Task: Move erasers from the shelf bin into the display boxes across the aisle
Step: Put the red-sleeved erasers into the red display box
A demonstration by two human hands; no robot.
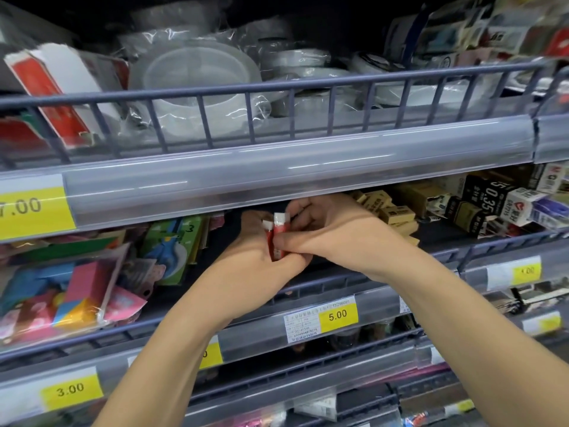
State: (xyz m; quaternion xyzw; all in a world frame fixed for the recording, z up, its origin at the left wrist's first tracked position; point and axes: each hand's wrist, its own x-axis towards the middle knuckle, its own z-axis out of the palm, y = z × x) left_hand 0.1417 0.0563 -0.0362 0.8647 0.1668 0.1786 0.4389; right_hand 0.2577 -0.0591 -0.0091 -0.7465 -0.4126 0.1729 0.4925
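Store aisle, grey wire shelves (277,87) with yellow price tags (337,315). Middle shelf: left hand (246,254) and right hand (332,232) together, fingers pinching red-and-white erasers (276,238). Tan boxes (391,211) just behind; wrapped plastic bowls (197,84) above.

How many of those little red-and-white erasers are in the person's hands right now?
2 show. Both stand upright, side by side, pinched between the left hand and right hand: one eraser nearer the left hand, the other beside it. The fingers may hide more.
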